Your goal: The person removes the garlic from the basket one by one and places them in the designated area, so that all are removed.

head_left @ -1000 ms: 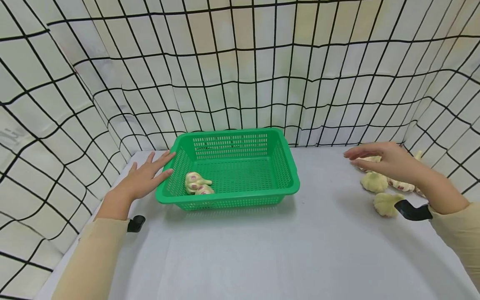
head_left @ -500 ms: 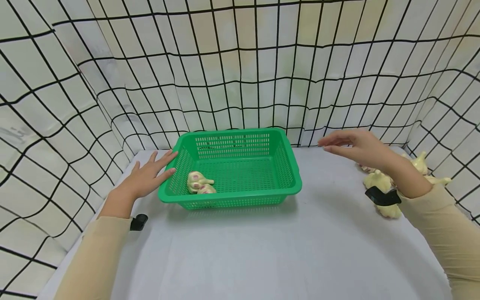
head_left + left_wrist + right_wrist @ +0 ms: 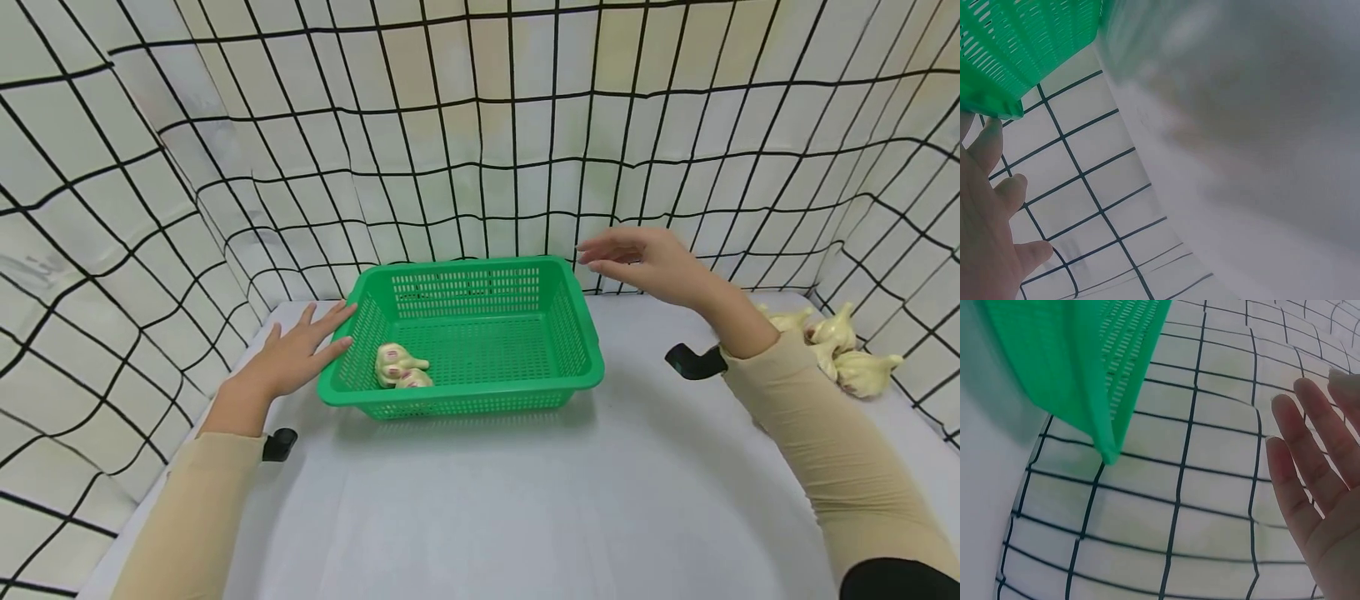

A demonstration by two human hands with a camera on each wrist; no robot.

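A green plastic basket [image 3: 465, 395] with slotted walls stands in the middle of the white table. Two garlic bulbs [image 3: 396, 363], pale with purplish marks, lie in its near left corner. My left hand [image 3: 294, 357] has its fingers spread, the tips at the basket's left rim; the left wrist view shows these fingers [image 3: 1010, 194] beside the green edge. Raised near the basket's far right corner, my right hand [image 3: 652, 265] has gently bent fingers with the thumb below. No object shows in its palm [image 3: 1335, 550] in the right wrist view.
Several more garlic bulbs [image 3: 862, 372] are heaped at the table's right, partly behind my right forearm. White walls covered with black netting [image 3: 517, 158] close off the back and both sides. White cloth [image 3: 495, 508] covers the table in front of the basket.
My right hand has moved left and slightly up, from over the garlic heap to near the basket's right side. The left hand stays at the rim, and the bulbs in the basket have not moved.
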